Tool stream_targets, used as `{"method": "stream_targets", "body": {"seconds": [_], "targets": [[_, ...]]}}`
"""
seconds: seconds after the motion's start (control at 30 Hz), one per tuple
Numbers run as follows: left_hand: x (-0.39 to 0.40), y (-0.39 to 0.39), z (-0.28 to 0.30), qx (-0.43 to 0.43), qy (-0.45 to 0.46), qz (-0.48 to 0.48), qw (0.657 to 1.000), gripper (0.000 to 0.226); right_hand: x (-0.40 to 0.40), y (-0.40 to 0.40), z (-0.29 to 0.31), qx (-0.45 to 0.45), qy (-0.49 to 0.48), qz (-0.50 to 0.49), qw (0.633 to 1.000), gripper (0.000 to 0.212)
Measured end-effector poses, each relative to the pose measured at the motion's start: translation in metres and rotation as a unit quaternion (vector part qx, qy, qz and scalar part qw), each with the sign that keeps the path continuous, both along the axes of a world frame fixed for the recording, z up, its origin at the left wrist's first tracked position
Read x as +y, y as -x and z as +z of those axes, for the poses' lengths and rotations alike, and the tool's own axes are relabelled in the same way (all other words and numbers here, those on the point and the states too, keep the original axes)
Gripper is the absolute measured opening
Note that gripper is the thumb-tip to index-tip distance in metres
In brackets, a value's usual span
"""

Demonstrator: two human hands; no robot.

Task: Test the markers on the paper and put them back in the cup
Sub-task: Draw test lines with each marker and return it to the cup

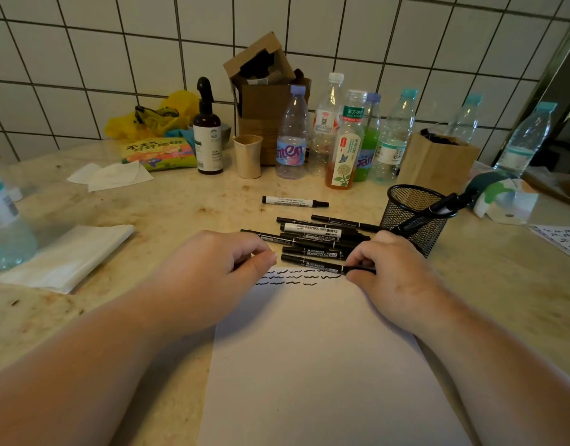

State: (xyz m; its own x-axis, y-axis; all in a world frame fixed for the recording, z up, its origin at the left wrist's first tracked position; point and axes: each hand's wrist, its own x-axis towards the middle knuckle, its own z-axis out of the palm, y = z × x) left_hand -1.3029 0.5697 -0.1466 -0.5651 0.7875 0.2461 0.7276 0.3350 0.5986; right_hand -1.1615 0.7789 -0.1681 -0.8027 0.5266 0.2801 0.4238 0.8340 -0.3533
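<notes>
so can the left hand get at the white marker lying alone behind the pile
Probably yes: the left hand is curled at the paper's top edge, and bare counter lies between it and the lone white marker, left of the pile.

Looks like a home kitchen/utility corner, not an office or lab. White tiled wall (116, 59) w/ dark grout right behind a beige stone-look countertop (168, 201), stained in spots. Counter is cluttered w/ household stuff: row of plastic drink bottles (291, 136), a dark pump bottle (207, 130), torn cardboard boxes (264, 91), yellow plastic bag (148, 120), snack pack (158, 154), loose tissues (111, 177), beige cup (248, 156). Lighting dim, warm. Metal frame edge at far right, can't tell if door or window.
</notes>
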Motion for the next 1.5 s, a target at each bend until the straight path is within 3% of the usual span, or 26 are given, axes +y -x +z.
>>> {"method": "stream_targets", "body": {"seconds": [0.13, 0.23, 0.33, 0.43, 0.57, 0.7, 0.83, 0.97, 1.03, 1.1, 1.17, 1.27, 1.37, 1.5], "targets": [[0.0, 0.001, 0.001, -0.001, 0.016, 0.007, 1.0, 0.021, -0.003, -0.001, 0.005, 0.059, 0.058, 0.002, 0.997, 0.016], [0.0, 0.002, 0.002, 0.01, 0.036, 0.008, 0.999, 0.018, -0.008, -0.003, 0.01, 0.125, 0.173, 0.011, 0.977, 0.013], [0.001, 0.002, 0.001, 0.01, 0.048, 0.005, 0.999, 0.016, -0.016, -0.005, 0.014, 0.213, 0.372, 0.073, 0.9, 0.018], [0.002, 0.0, 0.002, 0.015, 0.059, -0.013, 0.998, 0.015, -0.021, -0.008, 0.019, 0.23, 0.476, 0.134, 0.839, 0.011], [0.005, -0.007, 0.003, -0.009, 0.056, -0.054, 0.997, 0.017, -0.028, -0.01, 0.022, 0.195, 0.512, 0.206, 0.811, 0.014], [0.009, -0.015, 0.004, -0.041, 0.029, -0.104, 0.993, 0.017, -0.035, -0.013, 0.021, 0.174, 0.491, 0.256, 0.814, 0.023], [0.008, -0.016, 0.009, -0.061, 0.077, -0.123, 0.988, 0.014, -0.035, -0.012, 0.021, 0.187, 0.494, 0.248, 0.812, 0.026], [-0.002, -0.01, 0.017, -0.22, 0.156, -0.247, 0.931, 0.026, -0.038, -0.012, 0.022, 0.183, 0.475, 0.299, 0.807, 0.028], [-0.011, -0.003, 0.018, -0.289, 0.172, -0.283, 0.898, 0.026, -0.033, -0.016, 0.025, 0.243, 0.469, 0.27, 0.805, 0.029], [-0.016, 0.005, 0.019, -0.313, 0.144, -0.254, 0.904, 0.028, -0.022, -0.019, 0.025, 0.299, 0.467, 0.208, 0.806, 0.024], [-0.013, 0.01, 0.021, -0.286, 0.096, -0.172, 0.938, 0.035, -0.014, -0.015, 0.021, 0.313, 0.486, 0.135, 0.805, 0.023], [-0.001, 0.006, 0.02, -0.145, 0.094, -0.034, 0.984, 0.034, -0.012, -0.004, 0.014, 0.264, 0.492, 0.022, 0.829, 0.036], [0.001, 0.003, 0.013, 0.004, 0.149, 0.014, 0.989, 0.035, -0.015, -0.003, 0.014, 0.227, 0.47, -0.024, 0.852, 0.032], [0.0, 0.006, 0.003, 0.045, 0.191, -0.001, 0.981, 0.042, -0.016, -0.003, 0.013, 0.22, 0.462, -0.039, 0.858, 0.018]]}}
